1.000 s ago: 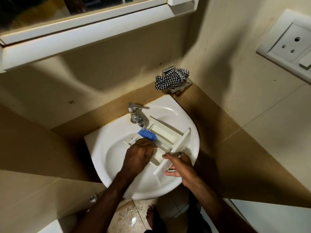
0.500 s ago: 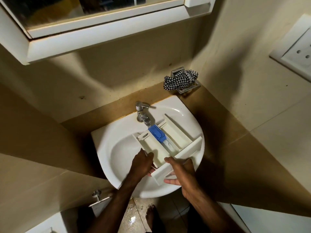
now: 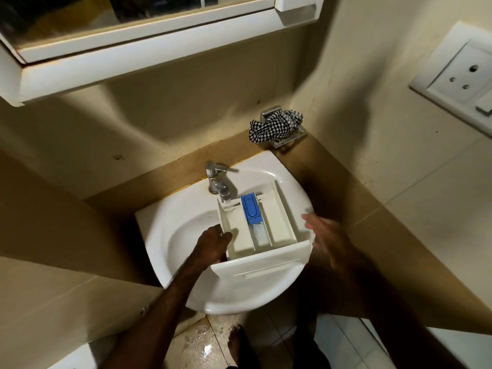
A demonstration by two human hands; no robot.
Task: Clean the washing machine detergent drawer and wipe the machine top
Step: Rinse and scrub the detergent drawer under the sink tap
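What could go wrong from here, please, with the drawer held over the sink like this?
Only the left hand grips the detergent drawer, at one side wall; the right hand is open beside it, so the drawer might tip or slip into the sink. The floor below looks wet, so a bare foot could slide.

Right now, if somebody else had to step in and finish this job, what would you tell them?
Left hand grips the left wall of the white plastic detergent drawer, holding it in the white ceramic sink.
Right hand is open, blurred, beside the drawer's right front corner; contact unclear.
The drawer's back end sits under the chrome tap; its blue plastic insert is in the middle compartment.
Done: drawer out of the machine and at the sink.
Left: finish cleaning the drawer, then wipe the machine top with the black-and-white checked cloth on the metal wall holder.
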